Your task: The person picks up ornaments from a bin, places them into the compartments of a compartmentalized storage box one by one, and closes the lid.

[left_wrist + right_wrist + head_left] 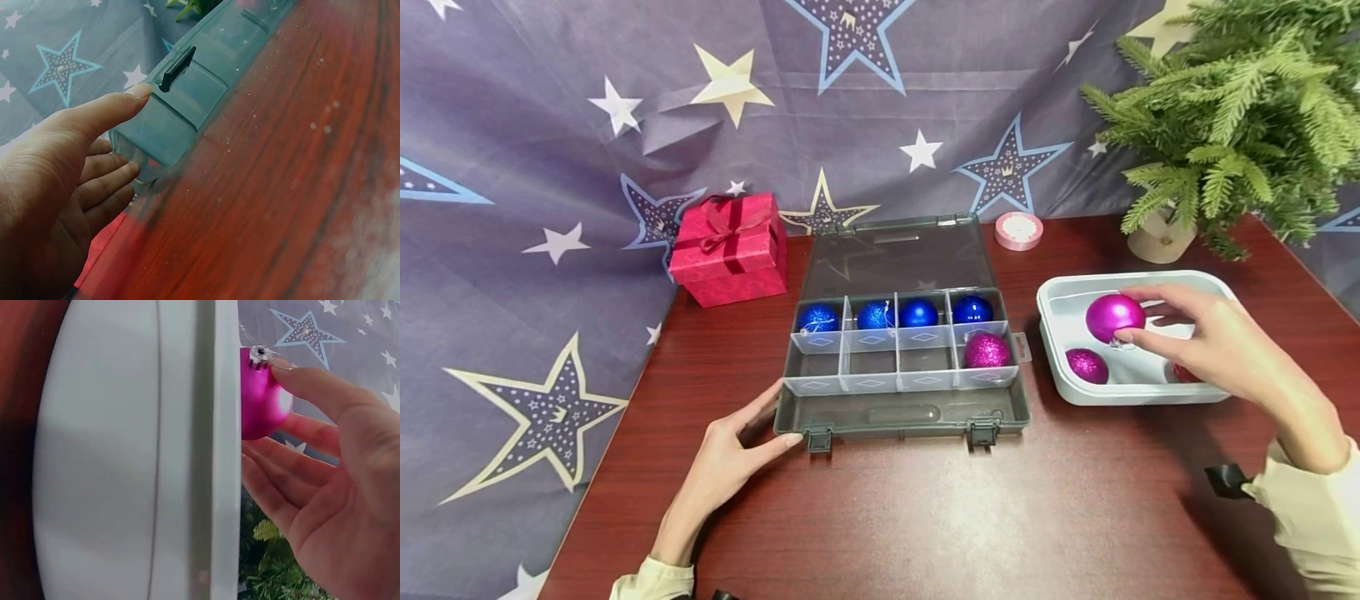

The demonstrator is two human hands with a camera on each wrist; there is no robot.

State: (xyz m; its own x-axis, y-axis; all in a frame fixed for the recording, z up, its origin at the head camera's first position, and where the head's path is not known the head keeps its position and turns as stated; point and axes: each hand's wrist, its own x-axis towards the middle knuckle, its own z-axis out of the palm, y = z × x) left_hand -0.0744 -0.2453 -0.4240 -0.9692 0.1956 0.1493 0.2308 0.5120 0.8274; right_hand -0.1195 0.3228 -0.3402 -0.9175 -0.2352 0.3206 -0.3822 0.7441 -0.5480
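Four blue balls [919, 313] occupy the rear row of cells in the divided box [850, 414], which stands with its lid raised toward the desk's [925, 517] back edge; one pink glitter ball [987, 350] sits in the right-end cell of the second row. The left hand [726, 454] is spread at the box's front left corner, thumb on the front wall beside a latch [820, 440], remaining fingers along the left side. The right hand [1217, 337] pinches a smooth magenta ball [1115, 317] between thumb and fingers, parted only by the ball's width, above the white tray [1138, 396] near the desk's right edge; contact with the tray floor cannot be determined. A second glitter ball [1087, 366] lies in the tray's front left corner; a reddish ball [1182, 372], partly hidden by the hand, lies toward its front right corner. A red gift box [730, 279] stands at the desk's back left corner, a small tree [1217, 125] at the back right.
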